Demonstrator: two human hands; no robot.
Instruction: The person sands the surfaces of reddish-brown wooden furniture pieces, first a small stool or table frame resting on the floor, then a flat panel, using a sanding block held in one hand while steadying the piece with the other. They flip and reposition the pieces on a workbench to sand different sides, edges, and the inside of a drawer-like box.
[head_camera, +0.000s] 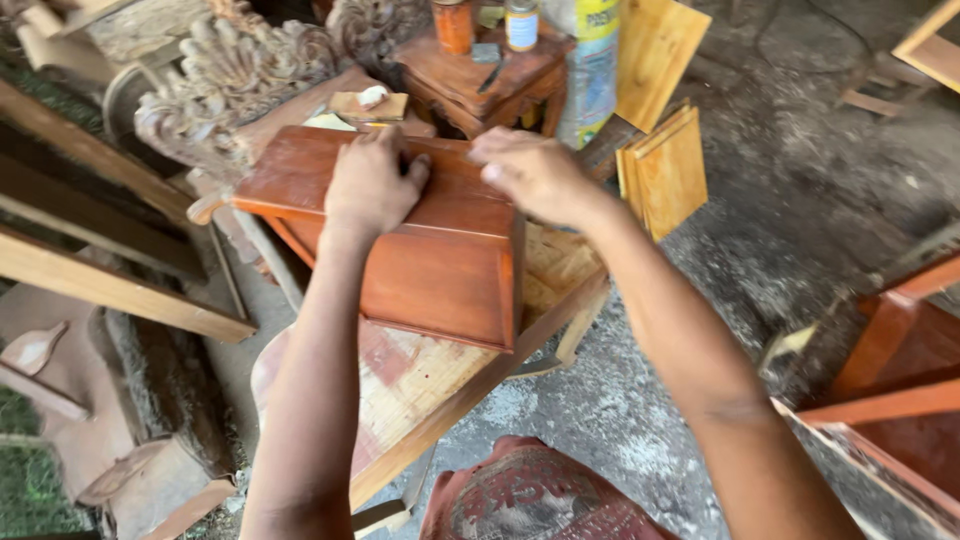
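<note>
Reddish-brown wood fills the middle of the view: a stained wooden box (420, 240) rests on a slanted plywood panel (450, 370) that serves as the desk, its far end toward the panel's far edge. The left hand (372, 185) lies flat on the box's top, fingers curled over the far rim, apparently pinning the box so it cannot slide down the slope. The right hand (535, 172) presses at the top's far right corner, fingers bent; whether it grips anything small I cannot tell. Beyond the hands a small stool (480, 80) carries two tins (452, 25). Loose boards (665, 175) lean off the panel's right edge, and carved pieces (225, 85) crowd its far left corner.
</note>
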